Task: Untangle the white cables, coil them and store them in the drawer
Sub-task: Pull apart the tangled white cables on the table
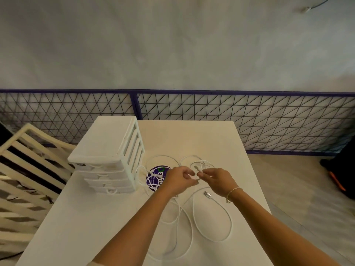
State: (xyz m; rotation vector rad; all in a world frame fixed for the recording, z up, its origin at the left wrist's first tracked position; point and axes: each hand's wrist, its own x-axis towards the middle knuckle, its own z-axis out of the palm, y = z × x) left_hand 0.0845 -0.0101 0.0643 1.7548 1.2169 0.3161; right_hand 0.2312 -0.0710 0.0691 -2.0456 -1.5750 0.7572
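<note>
White cables lie tangled on table, pinched between both hands' curled fingers

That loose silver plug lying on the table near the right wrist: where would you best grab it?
Probably by the silver plug body itself, pinched across its sides from above. It lies flat and free on the table, rigid where the white cable behind it is limp.

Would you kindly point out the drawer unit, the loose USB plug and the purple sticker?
drawer unit (107,148), head view, on its flat top.
USB plug (206,194), head view, on its metal end.
purple sticker (156,176), head view, on its printed face.
</note>
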